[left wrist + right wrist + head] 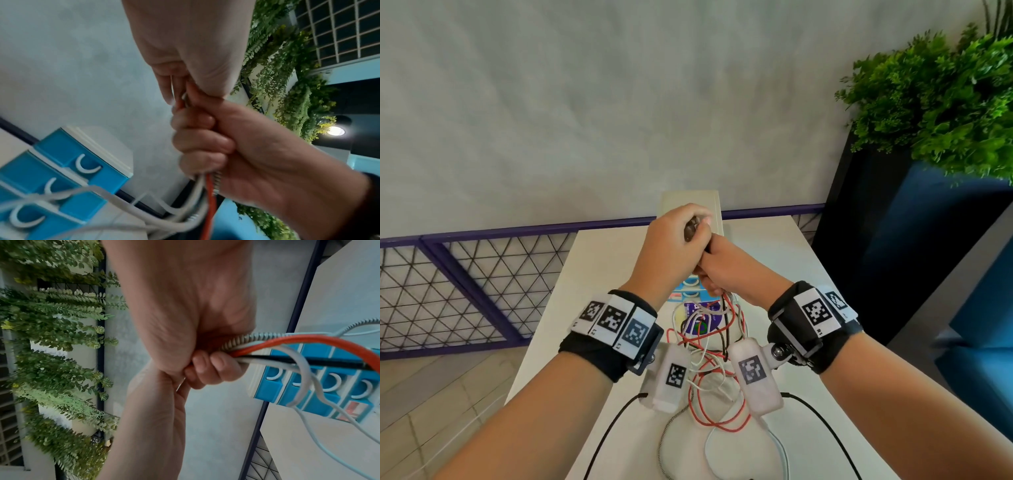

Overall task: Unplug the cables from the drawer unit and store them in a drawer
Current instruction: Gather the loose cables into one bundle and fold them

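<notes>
Both hands are raised together over the white-and-blue drawer unit (690, 200) (78, 155) (320, 384). My right hand (719, 270) (203, 142) (211, 368) is a fist round a bundle of cables (722, 346) (210, 188) (287, 344): red, white, black and a braided one. Directly above it, my left hand (681, 233) (176, 78) grips the bundle's upper end, where something dark shows between thumb and fingers. The loose cable lengths hang down in loops onto the white table (774, 260) in front of the unit. The plugs are hidden inside the hands.
A purple-and-white card (703, 320) lies on the table under the hanging loops. A purple railing with wire mesh (465, 274) runs behind the table on the left. A tall dark planter (887, 260) with green foliage (945, 102) stands to the right.
</notes>
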### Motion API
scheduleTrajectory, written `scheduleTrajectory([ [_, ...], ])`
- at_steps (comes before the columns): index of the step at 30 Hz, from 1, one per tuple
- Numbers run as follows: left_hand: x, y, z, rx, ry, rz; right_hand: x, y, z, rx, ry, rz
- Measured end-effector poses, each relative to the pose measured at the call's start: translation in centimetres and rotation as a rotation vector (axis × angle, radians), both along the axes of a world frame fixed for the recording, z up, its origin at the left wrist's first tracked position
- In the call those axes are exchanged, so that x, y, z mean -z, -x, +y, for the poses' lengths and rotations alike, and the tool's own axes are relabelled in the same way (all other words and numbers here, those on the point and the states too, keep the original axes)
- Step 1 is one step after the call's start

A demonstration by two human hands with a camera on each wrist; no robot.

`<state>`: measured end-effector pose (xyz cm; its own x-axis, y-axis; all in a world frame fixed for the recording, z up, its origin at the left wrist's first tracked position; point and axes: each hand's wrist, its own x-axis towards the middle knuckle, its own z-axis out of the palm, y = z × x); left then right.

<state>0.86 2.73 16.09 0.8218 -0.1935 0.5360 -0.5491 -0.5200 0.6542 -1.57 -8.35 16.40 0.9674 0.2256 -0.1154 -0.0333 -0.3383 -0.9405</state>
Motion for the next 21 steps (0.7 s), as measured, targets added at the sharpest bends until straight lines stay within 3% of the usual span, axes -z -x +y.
scheduleTrajectory([
  [5, 0.2, 0.2, -0.6, 0.015, 0.165, 0.044, 0.2, -0.2, 0.5, 0.015, -0.117, -0.041],
  [9, 1.9, 1.2, -0.6, 0.142, 0.445, 0.384, -0.4, -0.7, 0.0, 0.112, -0.313, -0.111],
  [13, 3.6, 2.8, -1.1, 0.365, 0.160, 0.497, -0.9, -1.9, -0.7, 0.243, -0.402, -0.253],
  [17, 3.5, 3.5, -1.8, 0.418, 0.101, 0.420, -0.7, -2.4, -1.4, 0.262, -0.319, -0.260],
  [21, 3.4, 3.4, -2.0, 0.384, 0.069, 0.379, -0.4, -2.1, -1.4, 0.194, -0.642, -0.120],
])
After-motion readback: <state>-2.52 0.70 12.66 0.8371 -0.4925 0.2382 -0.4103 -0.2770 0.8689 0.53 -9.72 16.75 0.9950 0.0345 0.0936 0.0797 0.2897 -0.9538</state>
